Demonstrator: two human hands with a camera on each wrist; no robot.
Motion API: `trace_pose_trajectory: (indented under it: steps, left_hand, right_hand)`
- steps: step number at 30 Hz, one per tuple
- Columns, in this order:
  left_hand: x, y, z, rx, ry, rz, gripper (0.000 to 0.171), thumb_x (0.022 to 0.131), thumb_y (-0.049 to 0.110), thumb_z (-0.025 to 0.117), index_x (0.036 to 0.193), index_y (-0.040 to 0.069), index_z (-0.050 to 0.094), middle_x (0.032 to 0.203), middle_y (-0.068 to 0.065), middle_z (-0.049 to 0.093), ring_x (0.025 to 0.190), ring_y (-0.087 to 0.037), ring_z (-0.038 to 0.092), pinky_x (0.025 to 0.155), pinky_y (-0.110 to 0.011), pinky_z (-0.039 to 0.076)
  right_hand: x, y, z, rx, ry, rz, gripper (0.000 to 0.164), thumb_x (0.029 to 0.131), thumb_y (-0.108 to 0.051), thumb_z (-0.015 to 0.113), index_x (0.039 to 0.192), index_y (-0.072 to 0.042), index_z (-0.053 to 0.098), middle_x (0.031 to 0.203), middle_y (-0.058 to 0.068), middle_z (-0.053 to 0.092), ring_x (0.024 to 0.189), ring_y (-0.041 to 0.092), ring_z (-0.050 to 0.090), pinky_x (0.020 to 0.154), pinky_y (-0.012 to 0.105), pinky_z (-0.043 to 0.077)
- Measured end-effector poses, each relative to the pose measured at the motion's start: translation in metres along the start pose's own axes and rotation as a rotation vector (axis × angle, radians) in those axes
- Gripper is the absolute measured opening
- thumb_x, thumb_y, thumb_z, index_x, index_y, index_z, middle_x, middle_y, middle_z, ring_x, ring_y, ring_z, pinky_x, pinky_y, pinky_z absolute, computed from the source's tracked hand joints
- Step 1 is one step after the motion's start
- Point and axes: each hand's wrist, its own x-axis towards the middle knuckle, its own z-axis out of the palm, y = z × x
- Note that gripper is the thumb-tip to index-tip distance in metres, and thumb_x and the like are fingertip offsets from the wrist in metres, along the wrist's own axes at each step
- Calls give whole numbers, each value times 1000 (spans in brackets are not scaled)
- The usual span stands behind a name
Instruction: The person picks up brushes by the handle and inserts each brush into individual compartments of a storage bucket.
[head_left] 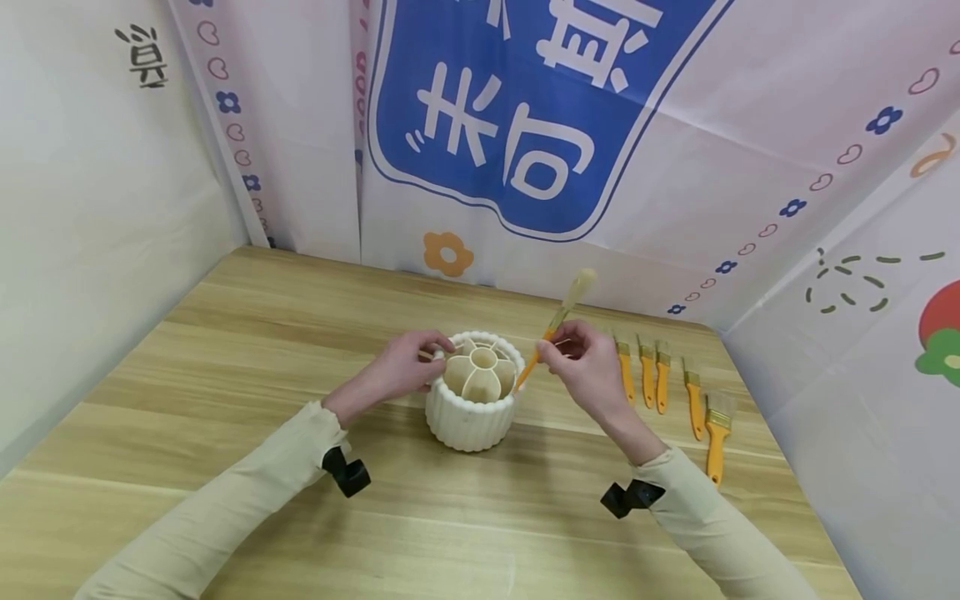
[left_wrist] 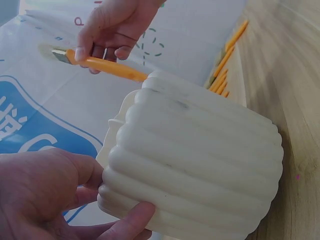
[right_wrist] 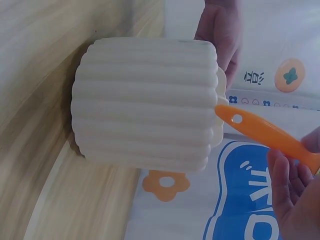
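Observation:
A white ribbed organizer pot (head_left: 471,425) stands upright on the table, with petal-shaped compartments around a central tube inside it. My left hand (head_left: 408,362) holds its rim on the left side; in the left wrist view, fingers (left_wrist: 135,220) lie against the ribbed outer wall. My right hand (head_left: 592,367) pinches a paintbrush (head_left: 531,367) with an orange handle near its metal ferrule. The pale bristles point up and away, while the handle's holed end, clear in the right wrist view on the orange handle (right_wrist: 260,131), is right at the pot's rim.
Several more orange-handled paintbrushes lie in a row at the right, among them a narrow brush (head_left: 693,404) and a wide brush (head_left: 717,437). Printed cloth walls (head_left: 300,167) enclose the wooden table (head_left: 300,317) at the back and sides.

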Motion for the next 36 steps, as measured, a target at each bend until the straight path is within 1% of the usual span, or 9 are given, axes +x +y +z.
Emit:
trace_pose_trajectory:
  steps: [6, 10, 14, 19, 24, 29, 31, 36]
  left_hand:
    - [0, 0, 1, -7, 1, 7, 29, 90, 10, 50, 118, 6, 57, 118, -17, 57, 106, -28, 62, 74, -36, 61]
    - [-1, 1, 1, -5, 4, 3, 30, 90, 10, 50, 119, 6, 57, 118, -17, 57, 106, -29, 61, 73, -36, 61]
    - [-1, 2, 1, -6, 7, -3, 30, 90, 10, 50, 119, 7, 57, 119, -17, 57, 107, -29, 61, 73, -36, 61]
    - [0, 2, 1, -8, 5, -3, 30, 90, 10, 50, 119, 6, 57, 119, -17, 57, 107, -29, 61, 74, -37, 61]
    - [-1, 1, 1, -13, 5, -5, 30, 90, 10, 50, 119, 6, 57, 119, -18, 56, 106, -29, 61, 74, -38, 61]
    - [-1, 1, 1, -14, 5, -8, 30, 90, 10, 50, 119, 6, 57, 119, -17, 57, 107, -29, 61, 74, -37, 61]
    - [-1, 1, 1, -13, 4, -7, 30, 90, 10, 50, 119, 6, 57, 119, -17, 57, 107, -29, 61, 74, -37, 61]
    - [0, 0, 1, -5, 8, -3, 29, 90, 10, 50, 118, 7, 57, 118, -17, 57, 107, -29, 61, 72, -35, 62]
  right_hand:
    - [2, 3, 10, -25, 2, -40, 14, 84, -12, 66, 91, 0, 60, 89, 17, 66, 71, 6, 63, 61, 18, 55]
    - [2, 8, 17, -45, -9, -66, 14, 83, -13, 67, 89, -2, 61, 86, 15, 67, 74, 13, 64, 62, 18, 55]
    - [1, 14, 22, -77, -24, -71, 15, 83, -15, 68, 88, -3, 61, 84, 13, 66, 75, 18, 65, 61, 19, 56]
    - [-1, 19, 28, -105, -46, -70, 15, 84, -16, 68, 88, -4, 61, 84, 12, 66, 76, 17, 64, 61, 19, 56]
    - [-3, 24, 32, -129, -48, -99, 13, 83, -16, 69, 85, -5, 62, 81, 10, 66, 74, 13, 61, 58, 18, 54]
    - [-6, 27, 36, -176, -30, -146, 13, 80, -16, 72, 82, -6, 63, 76, 7, 65, 71, 14, 57, 58, 17, 47]
    - [-6, 28, 38, -199, -18, -159, 13, 79, -15, 73, 82, -6, 64, 76, 7, 65, 71, 17, 57, 60, 21, 45]
    - [-8, 29, 42, -247, 12, -180, 14, 77, -14, 74, 80, -4, 64, 79, 9, 66, 75, 21, 56, 63, 37, 48]
